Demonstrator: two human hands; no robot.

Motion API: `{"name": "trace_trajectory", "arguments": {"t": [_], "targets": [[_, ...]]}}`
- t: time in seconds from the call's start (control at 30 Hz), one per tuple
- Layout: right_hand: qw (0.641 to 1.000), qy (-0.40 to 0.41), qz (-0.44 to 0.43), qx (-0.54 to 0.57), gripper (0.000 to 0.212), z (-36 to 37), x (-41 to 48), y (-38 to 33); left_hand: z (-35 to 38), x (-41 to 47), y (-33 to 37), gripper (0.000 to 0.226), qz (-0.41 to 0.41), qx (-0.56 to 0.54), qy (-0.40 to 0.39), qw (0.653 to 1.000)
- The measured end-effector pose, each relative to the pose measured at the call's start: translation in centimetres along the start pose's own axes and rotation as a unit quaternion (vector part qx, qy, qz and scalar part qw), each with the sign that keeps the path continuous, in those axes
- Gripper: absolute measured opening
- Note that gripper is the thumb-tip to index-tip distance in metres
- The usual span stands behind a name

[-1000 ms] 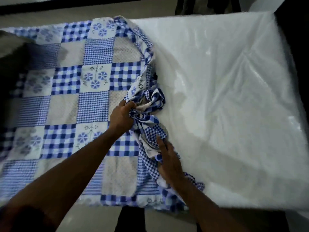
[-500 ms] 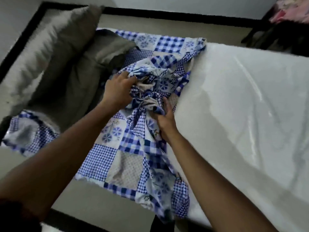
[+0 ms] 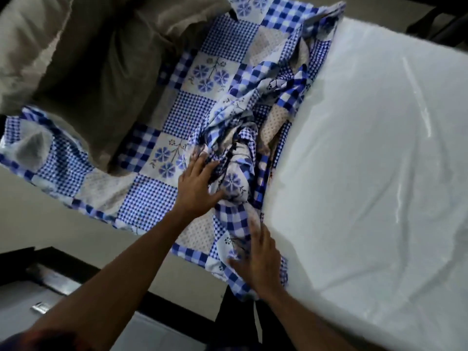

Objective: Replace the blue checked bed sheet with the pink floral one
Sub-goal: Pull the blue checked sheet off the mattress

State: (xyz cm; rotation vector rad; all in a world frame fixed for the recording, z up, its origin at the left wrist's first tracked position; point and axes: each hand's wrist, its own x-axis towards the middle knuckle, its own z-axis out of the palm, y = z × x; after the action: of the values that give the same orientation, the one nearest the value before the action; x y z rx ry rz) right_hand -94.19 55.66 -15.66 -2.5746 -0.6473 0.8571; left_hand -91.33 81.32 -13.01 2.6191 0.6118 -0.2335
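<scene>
The blue checked sheet (image 3: 187, 115) covers the left half of the bed, bunched in a ridge beside the bare white mattress (image 3: 367, 160). The left hand (image 3: 196, 190) and right hand (image 3: 258, 259) rest on the ridge, fingers spread.

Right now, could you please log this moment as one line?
step: stripping blue checked sheet; left hand: presses bunched sheet, fingers spread; right hand: rests on sheet edge; mattress: partly uncovered; pillow: on sheet

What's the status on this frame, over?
Left hand and right hand open, flat on bunched blue checked sheet. Mattress bare beside it. Grey pillows lie on the sheet's flat end.
</scene>
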Motion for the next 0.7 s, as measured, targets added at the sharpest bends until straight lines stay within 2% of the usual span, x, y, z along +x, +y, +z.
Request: {"name": "trace_trajectory", "arguments": {"t": [0.07, 0.1, 0.2, 0.27, 0.37, 0.47, 0.53, 0.57, 0.6, 0.7], "targets": [[0.998, -0.054, -0.01, -0.029, 0.112, 1.2, -1.5, -0.3, 0.1, -0.7, -0.4, 0.073, -0.017, -0.048, 0.025, 0.998], [0.997, -0.072, -0.012, -0.018, 0.103, 1.2, -1.6, -0.8, 0.2, -1.0, -0.7, 0.068, -0.026, -0.059, 0.032, 0.997], [0.989, -0.114, -0.038, 0.09, 0.052, 0.3, 1.8, -3.8, -0.2, -1.9, -1.5, 0.057, -0.061, -0.097, 0.042, 0.992], [0.975, -0.175, -0.088, 0.108, 0.031, -1.0, 5.7, -7.6, -1.3, -2.5, -2.1, 0.051, -0.095, -0.128, 0.071, 0.985], [0.964, -0.131, -0.124, 0.196, 0.018, -3.5, 11.5, -14.5, -3.7, -3.4, -3.1, 0.041, -0.124, -0.144, 0.171, 0.967], [0.949, -0.039, -0.084, 0.3, 0.017, -7.4, 16.5, -20.0, -6.6, -4.3, -4.5, 0.033, -0.121, -0.128, 0.239, 0.955], [0.932, 0.053, -0.085, 0.35, 0.021, -9.1, 19.3, -21.1, -7.9, -5.0, -5.3, 0.032, -0.105, -0.107, 0.257, 0.955], [0.933, 0.075, -0.092, 0.339, 0.026, -9.3, 20.4, -20.7, -8.4, -5.4, -5.6, 0.032, -0.112, -0.1, 0.249, 0.957], [0.943, 0.067, -0.095, 0.312, 0.032, -9.2, 21.2, -19.9, -8.5, -5.8, -5.9, 0.035, -0.128, -0.095, 0.229, 0.96], [0.981, -0.062, -0.065, 0.171, 0.063, -7.4, 21.8, -15.3, -7.4, -6.9, -6.8, 0.049, -0.187, -0.11, 0.124, 0.968]]}}
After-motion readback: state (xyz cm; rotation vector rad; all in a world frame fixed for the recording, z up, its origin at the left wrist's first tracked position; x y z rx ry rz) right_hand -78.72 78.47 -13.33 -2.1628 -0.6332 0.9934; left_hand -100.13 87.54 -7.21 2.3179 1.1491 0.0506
